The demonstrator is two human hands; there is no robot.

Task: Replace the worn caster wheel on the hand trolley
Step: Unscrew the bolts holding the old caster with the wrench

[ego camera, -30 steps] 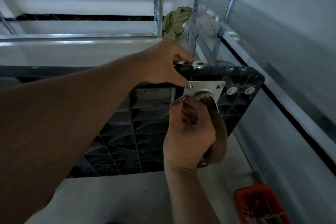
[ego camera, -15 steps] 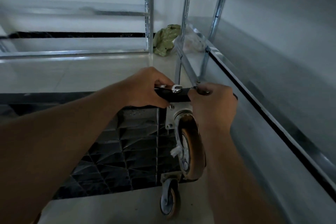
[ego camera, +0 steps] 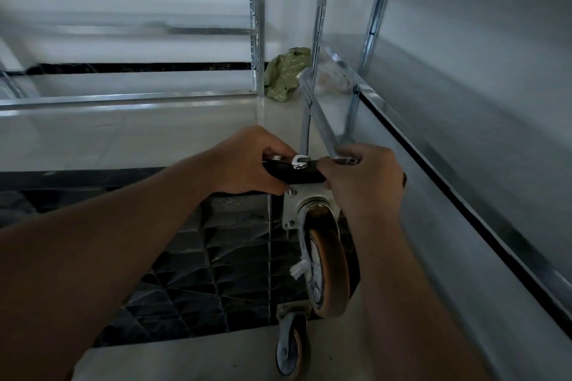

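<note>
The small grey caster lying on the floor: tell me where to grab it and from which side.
Take the small grey caster by its metal fork at the top, coming from above. It stands on edge beside the trolley deck, so the fork is the part facing up; the wheel below rests on the floor. Both hands are busy now.

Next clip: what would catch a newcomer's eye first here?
The two hands meeting at centre: the left hand grips a wrench on the black trolley deck's upper edge, while the right hand holds a second tool there. Just below, an orange caster wheel hangs from its bolted mounting plate.
</note>
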